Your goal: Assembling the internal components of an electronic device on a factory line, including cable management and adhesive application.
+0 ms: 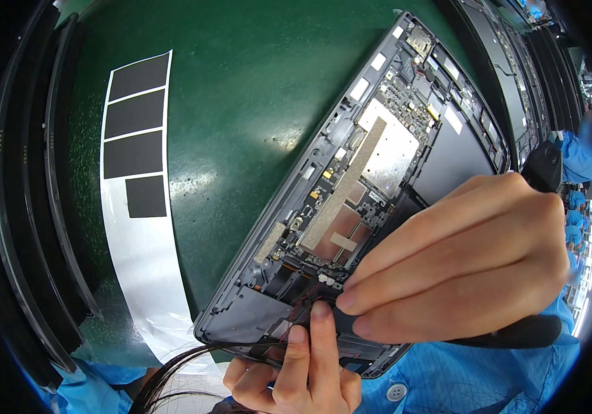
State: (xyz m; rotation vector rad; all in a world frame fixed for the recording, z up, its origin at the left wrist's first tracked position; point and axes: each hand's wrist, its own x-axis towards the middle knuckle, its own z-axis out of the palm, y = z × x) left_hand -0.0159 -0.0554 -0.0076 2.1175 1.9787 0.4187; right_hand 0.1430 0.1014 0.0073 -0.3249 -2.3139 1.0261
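An opened electronic device [247, 310], like a laptop or tablet housing, lies at a slant with its inside exposed. Along it runs a circuit board [392, 141] with silver shields and grey tape strips. My left hand [292, 379] comes over the near edge, two fingers straight and the others curled. Those two fingertips press about thin red and black wires [303, 301]. My right hand [468, 262] is closed, its fingertips together beside a small white connector [325, 279]. Whatever its fingers pinch is hidden beneath them.
Left of the device, a white backing sheet [145, 269] carries several black rectangular stickers on the green mat [241, 90]. Dark panels [54, 172] stand along the left rim. More opened devices [503, 62] line the far right, where people in blue [578, 159] show.
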